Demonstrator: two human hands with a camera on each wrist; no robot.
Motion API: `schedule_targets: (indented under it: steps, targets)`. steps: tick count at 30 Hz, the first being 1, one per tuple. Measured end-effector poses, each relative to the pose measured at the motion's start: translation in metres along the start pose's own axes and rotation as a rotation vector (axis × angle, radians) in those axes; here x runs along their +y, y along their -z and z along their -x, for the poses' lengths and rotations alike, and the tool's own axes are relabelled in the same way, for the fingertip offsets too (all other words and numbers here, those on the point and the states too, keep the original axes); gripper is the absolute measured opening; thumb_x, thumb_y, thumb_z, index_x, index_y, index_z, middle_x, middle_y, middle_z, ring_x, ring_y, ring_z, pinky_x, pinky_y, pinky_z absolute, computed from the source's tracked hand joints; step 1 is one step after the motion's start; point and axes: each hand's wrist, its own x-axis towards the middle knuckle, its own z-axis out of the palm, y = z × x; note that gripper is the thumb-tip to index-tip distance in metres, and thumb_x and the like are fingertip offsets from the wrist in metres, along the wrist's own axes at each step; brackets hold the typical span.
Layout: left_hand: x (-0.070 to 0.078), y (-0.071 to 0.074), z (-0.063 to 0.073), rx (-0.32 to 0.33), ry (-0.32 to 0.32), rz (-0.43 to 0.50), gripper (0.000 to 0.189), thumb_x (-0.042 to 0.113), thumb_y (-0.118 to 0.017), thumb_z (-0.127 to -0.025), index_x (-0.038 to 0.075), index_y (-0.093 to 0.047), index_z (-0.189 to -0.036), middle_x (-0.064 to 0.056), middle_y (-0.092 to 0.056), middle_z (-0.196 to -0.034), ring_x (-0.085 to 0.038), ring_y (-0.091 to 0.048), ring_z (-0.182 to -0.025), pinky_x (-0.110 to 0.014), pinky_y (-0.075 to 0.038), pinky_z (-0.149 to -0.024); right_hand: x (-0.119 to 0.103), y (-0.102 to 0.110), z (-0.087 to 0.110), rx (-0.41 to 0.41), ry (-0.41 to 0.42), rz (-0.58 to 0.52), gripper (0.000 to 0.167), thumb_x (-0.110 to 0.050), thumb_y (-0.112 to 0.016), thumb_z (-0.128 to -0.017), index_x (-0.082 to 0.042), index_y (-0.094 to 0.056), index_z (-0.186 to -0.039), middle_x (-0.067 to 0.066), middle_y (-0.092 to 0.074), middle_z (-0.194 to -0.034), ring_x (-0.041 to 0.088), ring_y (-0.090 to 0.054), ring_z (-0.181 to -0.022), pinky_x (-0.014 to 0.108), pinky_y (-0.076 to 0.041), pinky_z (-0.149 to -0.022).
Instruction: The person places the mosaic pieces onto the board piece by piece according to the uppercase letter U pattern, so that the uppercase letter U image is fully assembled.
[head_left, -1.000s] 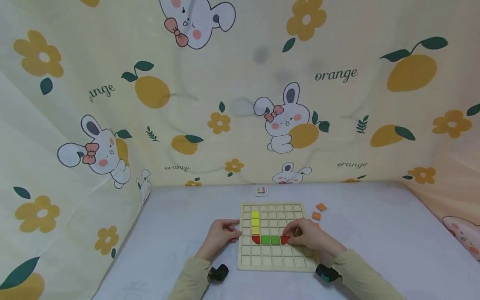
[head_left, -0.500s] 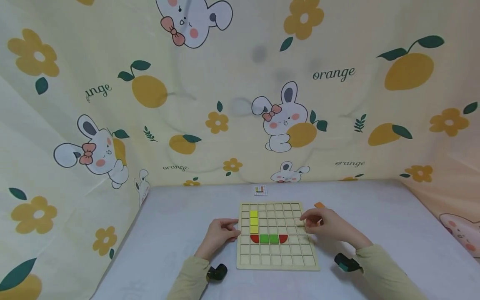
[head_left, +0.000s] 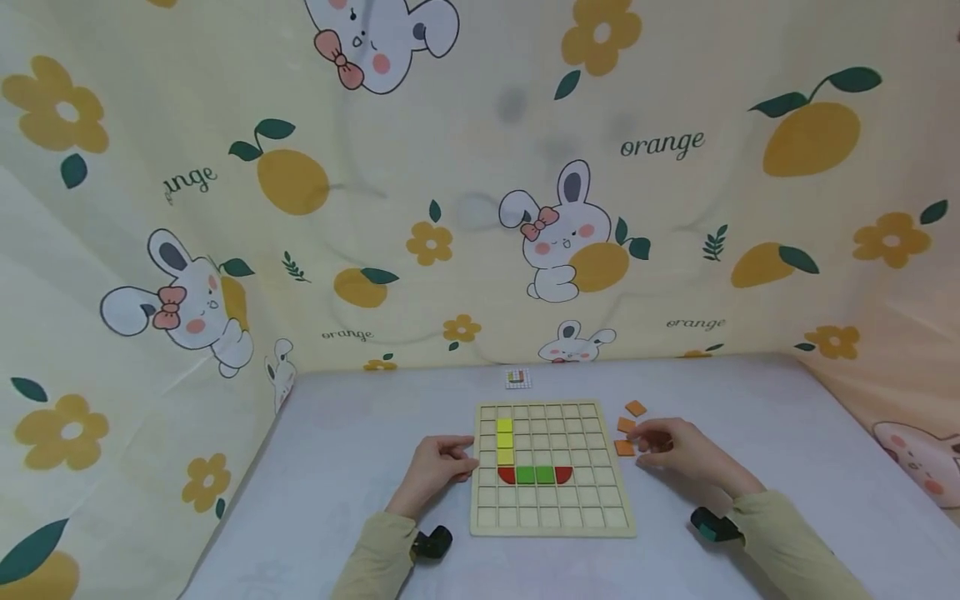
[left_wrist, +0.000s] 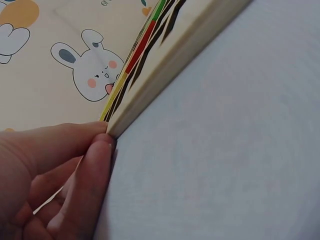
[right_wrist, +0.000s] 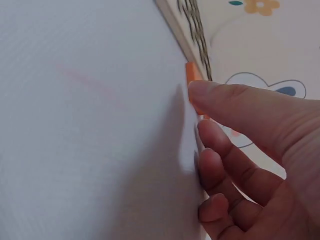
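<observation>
A pale wooden grid board (head_left: pixel 551 521) lies on the table in the head view. Three yellow square tiles (head_left: pixel 505 441) form a column on it. Below them runs a row with a red quarter-round tile (head_left: pixel 507 475), two green tiles (head_left: pixel 536 475) and a second red quarter-round tile (head_left: pixel 563 475). My left hand (head_left: pixel 431 473) pinches the board's left edge between thumb and finger. My right hand (head_left: pixel 682 454) hovers beside the nearest orange tile (head_left: pixel 624 448), thumb and fingers apart. In the right wrist view, the thumb partly covers an orange tile (right_wrist: pixel 191 75); contact cannot be told.
Two more orange tiles, a middle one (head_left: pixel 626 425) and a far one (head_left: pixel 636 408), lie right of the board. A small pattern card (head_left: pixel 517 379) lies behind it. Printed cloth (head_left: pixel 480 275) hangs at the table's back and sides.
My right hand has let go of the right red tile on the board and moved right to the orange tiles. My left hand has stayed at the board's left edge.
</observation>
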Motion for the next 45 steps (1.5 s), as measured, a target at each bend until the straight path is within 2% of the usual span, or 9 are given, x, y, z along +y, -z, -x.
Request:
schedule_targets:
  steps: [3, 10, 19, 24, 32, 37, 45]
  targets:
    - [0.0, 0.0, -0.001, 0.004, 0.003, -0.004, 0.041, 0.005, -0.078, -0.077, 0.003, -0.067, -0.117, -0.006, -0.063, -0.079, -0.014, -0.062, -0.063, -0.028, -0.057, -0.06, 0.002, -0.001, 0.0, 0.001, -0.004, 0.002, 0.033, -0.01, -0.079, -0.078, -0.003, -0.067, -0.108, 0.003, -0.058, -0.087, 0.019, -0.051, -0.079, 0.023, -0.046, -0.063]
    - [-0.002, -0.002, -0.003, 0.001, 0.002, -0.001, 0.042, 0.004, -0.078, -0.077, 0.004, -0.067, -0.118, -0.006, -0.064, -0.079, -0.014, -0.062, -0.063, -0.028, -0.057, -0.06, 0.006, -0.003, -0.004, 0.021, 0.056, 0.044, 0.029, -0.01, -0.079, -0.077, -0.003, -0.068, -0.103, 0.001, -0.056, -0.08, 0.015, -0.05, -0.075, 0.022, -0.044, -0.061]
    - [-0.003, 0.0, -0.002, -0.002, -0.007, 0.011, 0.042, 0.004, -0.078, -0.077, 0.003, -0.067, -0.117, -0.006, -0.063, -0.079, -0.014, -0.062, -0.063, -0.028, -0.057, -0.06, 0.002, -0.009, -0.008, 0.047, -0.045, 0.043, 0.025, -0.01, -0.08, -0.076, -0.005, -0.069, -0.098, 0.0, -0.054, -0.078, 0.018, -0.048, -0.075, 0.024, -0.041, -0.059]
    - [-0.003, 0.0, -0.001, -0.003, -0.01, 0.012, 0.041, 0.004, -0.078, -0.076, 0.002, -0.068, -0.116, -0.006, -0.063, -0.079, -0.014, -0.062, -0.062, -0.027, -0.057, -0.058, 0.0, -0.01, -0.007, 0.056, -0.059, 0.055, 0.023, -0.01, -0.079, -0.076, -0.005, -0.068, -0.096, 0.0, -0.054, -0.078, 0.018, -0.048, -0.074, 0.024, -0.041, -0.058]
    - [-0.006, -0.001, -0.004, -0.003, 0.003, 0.028, 0.041, 0.003, -0.078, -0.076, 0.003, -0.068, -0.116, -0.007, -0.063, -0.079, -0.014, -0.062, -0.062, -0.029, -0.057, -0.059, -0.005, -0.003, -0.006, 0.051, -0.028, 0.037, 0.026, -0.013, -0.078, -0.079, -0.003, -0.068, -0.101, 0.0, -0.06, -0.082, 0.018, -0.053, -0.076, 0.024, -0.046, -0.06]
    - [-0.007, -0.001, -0.003, -0.002, -0.005, 0.035, 0.041, 0.003, -0.078, -0.077, 0.002, -0.068, -0.116, -0.007, -0.063, -0.078, -0.014, -0.062, -0.062, -0.029, -0.057, -0.059, -0.014, -0.001, -0.011, 0.061, 0.023, 0.043, 0.028, -0.019, -0.079, -0.08, -0.006, -0.069, -0.102, -0.001, -0.061, -0.081, 0.017, -0.054, -0.075, 0.023, -0.046, -0.06]
    - [-0.003, 0.0, -0.001, -0.002, -0.004, 0.033, 0.041, 0.004, -0.078, -0.077, 0.002, -0.067, -0.116, -0.006, -0.063, -0.079, -0.013, -0.062, -0.062, -0.028, -0.057, -0.059, -0.028, -0.011, -0.024, 0.017, 0.115, 0.03, 0.023, -0.016, -0.077, -0.081, -0.007, -0.068, -0.101, -0.001, -0.058, -0.082, 0.017, -0.054, -0.075, 0.024, -0.047, -0.061]
